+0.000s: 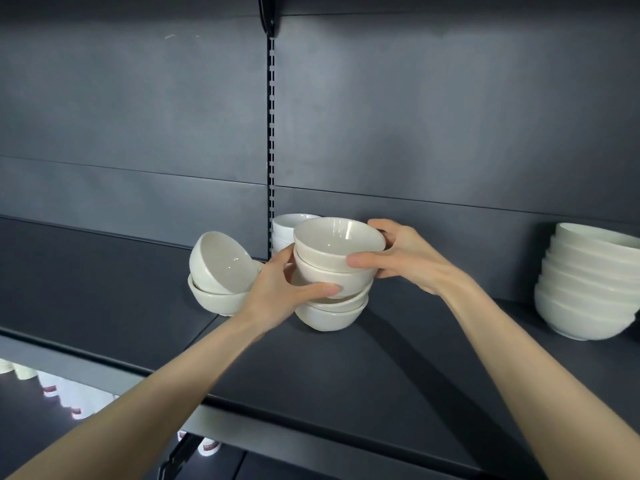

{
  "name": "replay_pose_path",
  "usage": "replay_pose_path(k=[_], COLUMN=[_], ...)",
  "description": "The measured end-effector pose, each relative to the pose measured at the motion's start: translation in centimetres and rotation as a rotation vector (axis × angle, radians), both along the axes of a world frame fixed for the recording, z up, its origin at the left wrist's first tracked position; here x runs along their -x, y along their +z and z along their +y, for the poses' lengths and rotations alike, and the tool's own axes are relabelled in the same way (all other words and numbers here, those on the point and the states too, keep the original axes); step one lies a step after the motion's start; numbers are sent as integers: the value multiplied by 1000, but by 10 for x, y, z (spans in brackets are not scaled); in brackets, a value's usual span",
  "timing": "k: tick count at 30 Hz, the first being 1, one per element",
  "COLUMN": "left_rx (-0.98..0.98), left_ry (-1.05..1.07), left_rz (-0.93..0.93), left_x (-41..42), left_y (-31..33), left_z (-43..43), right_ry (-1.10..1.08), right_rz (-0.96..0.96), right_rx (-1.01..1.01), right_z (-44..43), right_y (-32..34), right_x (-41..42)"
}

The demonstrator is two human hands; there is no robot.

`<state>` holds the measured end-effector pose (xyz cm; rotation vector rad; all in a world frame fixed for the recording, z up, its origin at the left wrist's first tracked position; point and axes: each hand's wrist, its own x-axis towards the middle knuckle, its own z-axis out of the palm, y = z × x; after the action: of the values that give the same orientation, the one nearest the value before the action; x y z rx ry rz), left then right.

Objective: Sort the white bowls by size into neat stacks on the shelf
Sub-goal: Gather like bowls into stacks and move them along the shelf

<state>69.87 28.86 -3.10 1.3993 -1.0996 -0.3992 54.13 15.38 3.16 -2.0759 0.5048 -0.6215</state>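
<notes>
Shelf: the dark shelf point(346, 375) runs across the middle of the frame and holds all the white bowls.
Done: the big stack point(588, 289) at the right edge looks neat, with wide bowls sitting one inside the other.
Being fixed: the middle stack point(329, 318) of small bowls stands in the center of the frame. Its upper bowls sit a bit crooked.
Right hand: the right hand point(405, 258) holds the top bowl point(337, 237), thumb in front and fingers behind.
Left hand: the left hand point(277, 292) curls round the second bowl point(332, 278) just below.
Left to do: the tipped bowl point(221, 261), left of center, leans on its side in the low bowl point(214, 301). The back bowls point(285, 226) are partly hidden, so I cannot tell their size.
How far: I think about half is done.
</notes>
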Motion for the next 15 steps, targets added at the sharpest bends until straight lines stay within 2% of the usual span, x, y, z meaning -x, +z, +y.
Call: replay_pose_path(k=[8,15], left_rx=[-20,-16], left_ry=[-66,-126], left_rz=[59,13], left_x=[29,38], left_y=[-7,-3], left_z=[-22,-34], right_ry=[-61,-89], right_rz=[74,54], right_rx=[48,28], right_z=[-9,-20], right_y=[9,-7], right_x=[34,46])
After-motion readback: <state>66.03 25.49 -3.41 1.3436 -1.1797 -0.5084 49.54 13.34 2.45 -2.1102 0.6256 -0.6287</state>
